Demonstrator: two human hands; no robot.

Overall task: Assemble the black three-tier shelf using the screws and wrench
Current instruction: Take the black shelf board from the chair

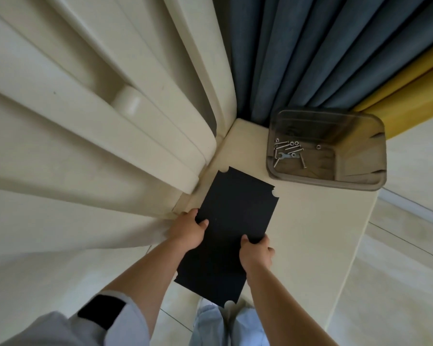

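Left hand [189, 229] is gripping the left long edge of the black shelf panel [235, 221], thumb on top, at frame centre. Right hand [256, 253] is pinching the opposite edge. Panel is looking thin, stiff and light, so mid-edge holds should suit. Long axis is running lower left to upper right, toward the tray [360, 178] holding screws [289, 147] and wrench [288, 155].

Home room, blue curtains [298, 53], cream table [310, 221]
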